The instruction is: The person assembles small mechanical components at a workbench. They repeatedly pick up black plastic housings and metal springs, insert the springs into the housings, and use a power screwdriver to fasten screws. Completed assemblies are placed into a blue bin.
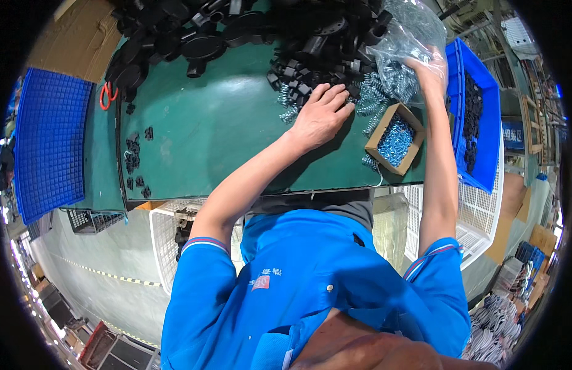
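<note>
Fingers spread, my left hand [323, 118] rests at the near edge of a pile of small black plastic parts [298, 79], with nothing visible in its grasp. Loose metal springs [290, 114] lie beside it, and more springs stretch to the right toward the bag. At the upper right, my right hand [429, 69] is closed on a clear plastic bag [406, 34] with springs at its lower part. Plastic film partly covers those fingers. Between my forearms stands a small open cardboard box [414, 154] full of bluish screws [396, 140].
Large black parts [203, 46] crowd the far side of the green table [193, 129]. Small black pieces [132, 154] and orange-red scissor handles [107, 96] are at the left. Blue crates [52, 142] flank the table; the right crate [483, 166] holds black parts. White baskets [164, 246] stand below.
</note>
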`<action>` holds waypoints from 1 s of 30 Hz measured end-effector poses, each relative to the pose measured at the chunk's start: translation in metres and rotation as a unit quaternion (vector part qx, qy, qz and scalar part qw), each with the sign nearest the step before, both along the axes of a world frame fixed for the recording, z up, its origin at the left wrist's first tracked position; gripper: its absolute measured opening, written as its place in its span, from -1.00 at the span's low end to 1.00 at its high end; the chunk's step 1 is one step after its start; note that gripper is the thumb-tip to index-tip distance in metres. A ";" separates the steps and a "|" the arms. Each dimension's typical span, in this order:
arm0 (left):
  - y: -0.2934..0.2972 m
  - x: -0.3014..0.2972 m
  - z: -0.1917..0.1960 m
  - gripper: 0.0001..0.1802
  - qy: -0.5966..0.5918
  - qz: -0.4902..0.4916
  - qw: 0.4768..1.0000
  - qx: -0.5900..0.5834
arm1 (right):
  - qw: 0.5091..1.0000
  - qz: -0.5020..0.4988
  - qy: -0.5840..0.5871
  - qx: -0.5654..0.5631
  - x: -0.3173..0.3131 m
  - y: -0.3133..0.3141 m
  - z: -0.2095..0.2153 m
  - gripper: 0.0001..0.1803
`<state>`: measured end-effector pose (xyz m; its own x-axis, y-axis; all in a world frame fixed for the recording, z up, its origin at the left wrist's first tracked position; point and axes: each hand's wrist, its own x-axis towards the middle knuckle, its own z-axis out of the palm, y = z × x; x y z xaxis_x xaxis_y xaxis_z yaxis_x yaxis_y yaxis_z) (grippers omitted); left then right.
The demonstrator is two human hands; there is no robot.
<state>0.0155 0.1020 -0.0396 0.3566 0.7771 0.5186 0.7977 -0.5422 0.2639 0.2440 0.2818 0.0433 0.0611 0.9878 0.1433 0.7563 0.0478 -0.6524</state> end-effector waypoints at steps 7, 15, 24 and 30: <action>-0.008 -0.010 0.006 -0.70 0.031 0.048 0.998 0.028 | 0.997 0.029 0.011 0.074 -0.074 -0.088 -0.006 -0.36; 0.005 -0.124 0.062 -0.58 -0.099 0.183 0.975 0.081 | 0.981 0.109 -0.083 0.135 -0.088 -0.129 -0.024 -0.33; 0.133 -0.342 0.110 0.10 -0.189 0.425 0.879 -0.101 | 0.973 0.145 -0.175 -0.045 -0.097 -0.124 0.009 0.18; 0.138 -0.316 0.080 -0.15 -0.135 0.478 0.839 -0.223 | 0.962 0.224 -0.135 -0.077 -0.082 -0.108 0.018 0.25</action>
<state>-0.3006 0.2397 0.0407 -0.6236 0.7793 0.0617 0.6904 0.5120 0.5111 0.1624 0.1741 0.0611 -0.3952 0.9168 -0.0571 0.8255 0.3272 -0.4599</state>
